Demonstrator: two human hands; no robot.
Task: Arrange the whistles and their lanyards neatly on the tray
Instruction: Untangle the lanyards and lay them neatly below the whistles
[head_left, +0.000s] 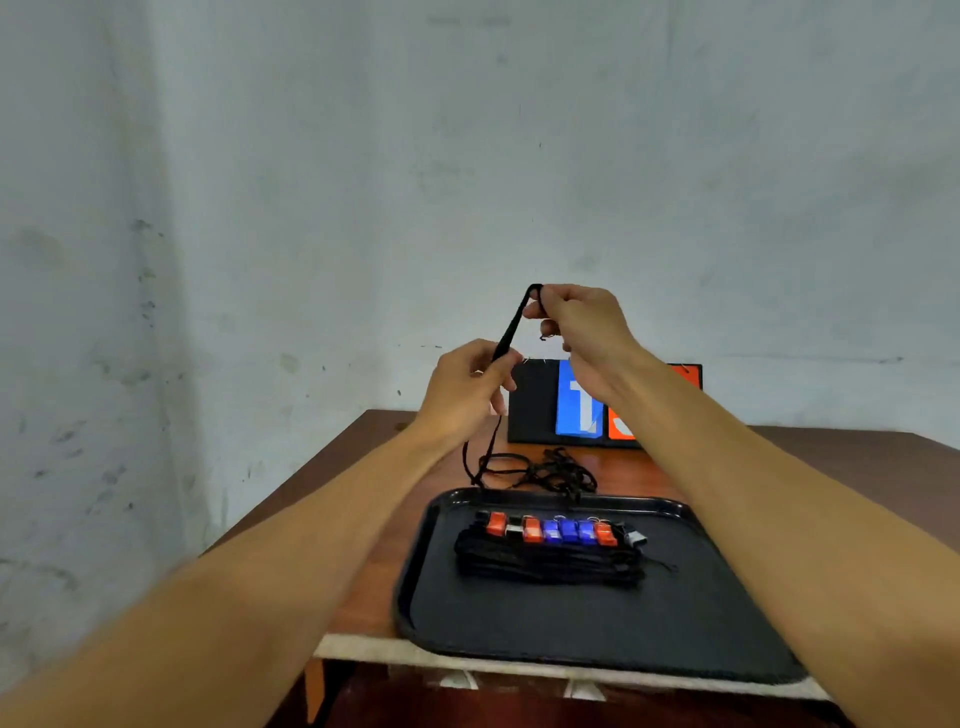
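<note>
Both my hands are raised above the table and hold one black lanyard (511, 325). My right hand (571, 325) pinches its folded top end. My left hand (470, 389) grips the cord lower down, and the rest hangs to a tangle of black cords (550, 470) on the table behind the tray. The black tray (571, 608) holds a row of several red and blue whistles (553, 530) with their bundled black lanyards (548, 564) laid in front of them. No whistle shows on the cord I hold.
A black board with blue and red panels (576, 410) stands at the back of the brown wooden table (363, 467), against a pale wall. The tray's near edge overhangs a white strip (363, 649) at the table front.
</note>
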